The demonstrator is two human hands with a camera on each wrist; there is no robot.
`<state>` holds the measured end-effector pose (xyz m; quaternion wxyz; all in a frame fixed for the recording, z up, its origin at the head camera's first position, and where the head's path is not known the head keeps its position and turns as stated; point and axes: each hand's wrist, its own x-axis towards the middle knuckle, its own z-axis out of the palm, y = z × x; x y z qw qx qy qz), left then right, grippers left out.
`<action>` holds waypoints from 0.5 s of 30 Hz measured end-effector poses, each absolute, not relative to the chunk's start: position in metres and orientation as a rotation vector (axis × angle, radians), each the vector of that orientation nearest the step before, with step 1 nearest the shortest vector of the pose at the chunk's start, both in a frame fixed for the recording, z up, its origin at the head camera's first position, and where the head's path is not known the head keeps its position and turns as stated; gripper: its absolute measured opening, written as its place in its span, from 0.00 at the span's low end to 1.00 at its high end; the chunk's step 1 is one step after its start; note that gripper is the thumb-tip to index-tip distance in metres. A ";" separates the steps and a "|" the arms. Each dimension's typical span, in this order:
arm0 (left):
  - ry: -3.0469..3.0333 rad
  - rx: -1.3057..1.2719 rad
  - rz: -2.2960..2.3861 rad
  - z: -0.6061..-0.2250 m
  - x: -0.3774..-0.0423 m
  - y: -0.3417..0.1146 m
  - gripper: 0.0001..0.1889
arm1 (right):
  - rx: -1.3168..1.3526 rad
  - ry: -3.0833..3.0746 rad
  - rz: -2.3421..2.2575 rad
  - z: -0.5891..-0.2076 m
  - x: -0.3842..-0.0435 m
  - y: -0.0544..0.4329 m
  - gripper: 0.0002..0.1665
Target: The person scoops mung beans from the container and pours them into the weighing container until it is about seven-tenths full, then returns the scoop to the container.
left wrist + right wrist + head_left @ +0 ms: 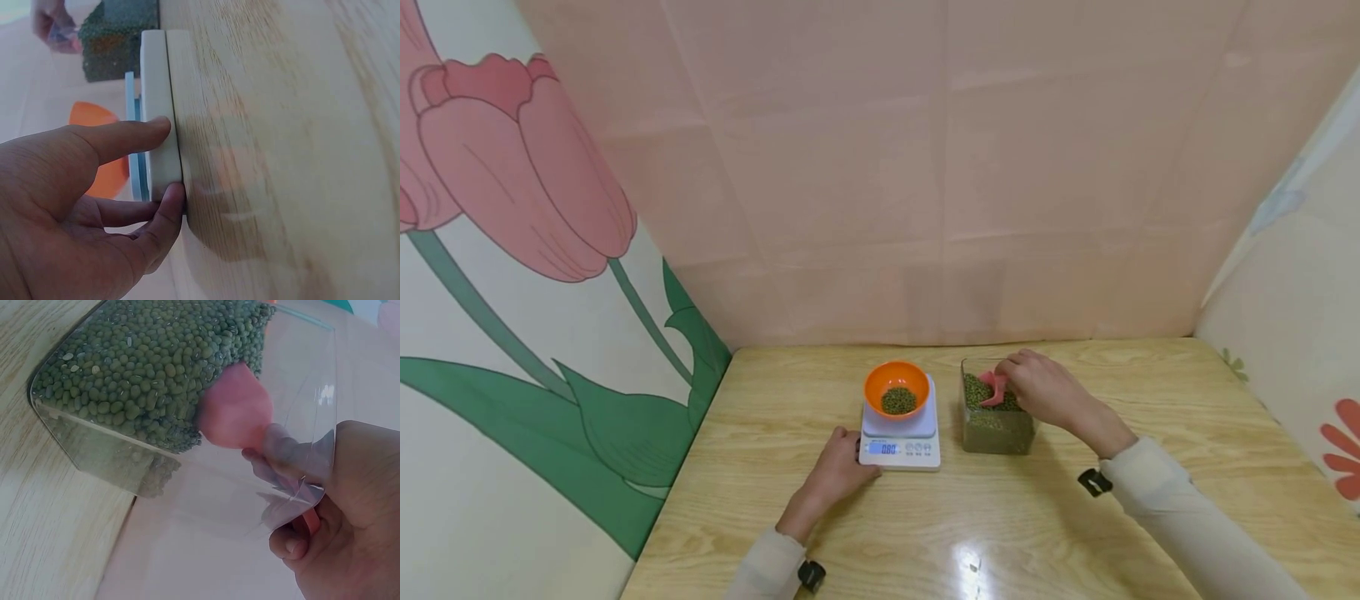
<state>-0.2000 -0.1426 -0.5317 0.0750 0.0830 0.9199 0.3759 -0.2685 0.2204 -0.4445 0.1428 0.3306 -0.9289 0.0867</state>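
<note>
A white kitchen scale (928, 461) stands on the table with an orange bowl (897, 372) on its platform. Green mung beans (898, 401) lie in the bowl's bottom; the display seems to read 080. My left hand (838, 465) holds the scale's front left corner, thumb on the front edge and fingers at the side in the left wrist view. To the right, a clear square container (997, 440) holds many more mung beans. My right hand (1048, 393) grips a pink scoop (237, 407) by its handle, its head inside the container against the beans.
The wood-grain table (760, 433) ends at a pink-covered wall (850, 208) behind. A wall with painted tulips (535, 158) borders the left, and a pale wall with red petals (1348, 450) stands at the right. Bare tabletop lies in front of the scale.
</note>
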 end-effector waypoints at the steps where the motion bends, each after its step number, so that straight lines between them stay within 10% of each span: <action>1: 2.758 0.243 1.127 -0.532 -0.200 -0.142 0.27 | 0.952 -2.681 0.254 -0.445 -0.269 0.221 0.15; 15: 2.761 0.243 1.129 -0.532 -0.200 -0.142 0.26 | 0.913 -2.700 0.309 -0.445 -0.268 0.225 0.12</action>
